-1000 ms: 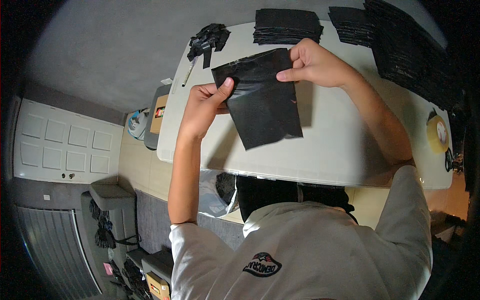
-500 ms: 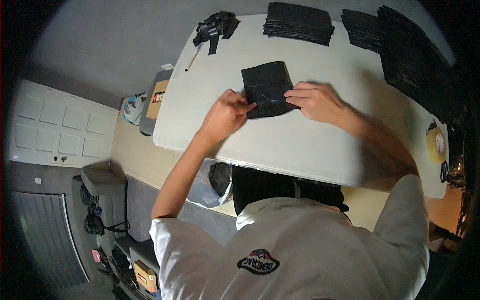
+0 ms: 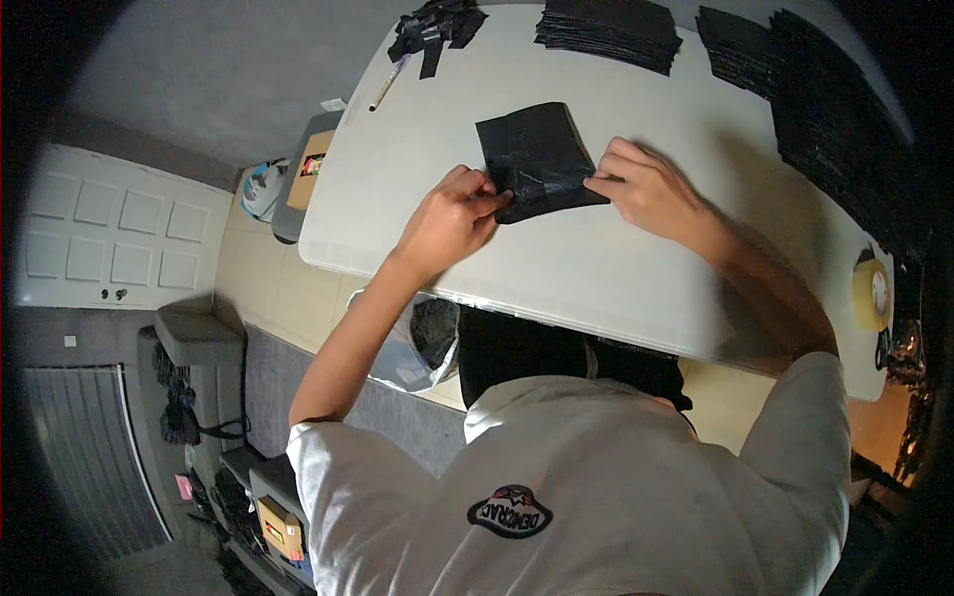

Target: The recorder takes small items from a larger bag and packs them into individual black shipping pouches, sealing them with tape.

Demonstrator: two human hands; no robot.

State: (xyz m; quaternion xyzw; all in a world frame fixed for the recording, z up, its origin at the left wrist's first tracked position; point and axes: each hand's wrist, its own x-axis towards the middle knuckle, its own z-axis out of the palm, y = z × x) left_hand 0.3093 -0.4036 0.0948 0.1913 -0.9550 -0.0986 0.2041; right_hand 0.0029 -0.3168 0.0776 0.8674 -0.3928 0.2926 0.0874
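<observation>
Head view: two bare hands hold one glossy black four-sided sheet (image 3: 537, 154) over the white smooth-topped desk (image 3: 656, 268).
Left hand (image 3: 465, 211) grips its edge at 7 o'clock, right hand (image 3: 636, 189) pinches its corner at 4 o'clock, fingers bunched narrow on both. Around the sheet: one tangled clump of black strips (image 3: 437, 30) at 11 o'clock, one slim pale pen (image 3: 389, 83) at 10, two flat black stacks (image 3: 608, 36) at 1 and 2, one long black pile (image 3: 845, 129) at 3, one yellowish tape roll (image 3: 871, 295) at 4.
</observation>
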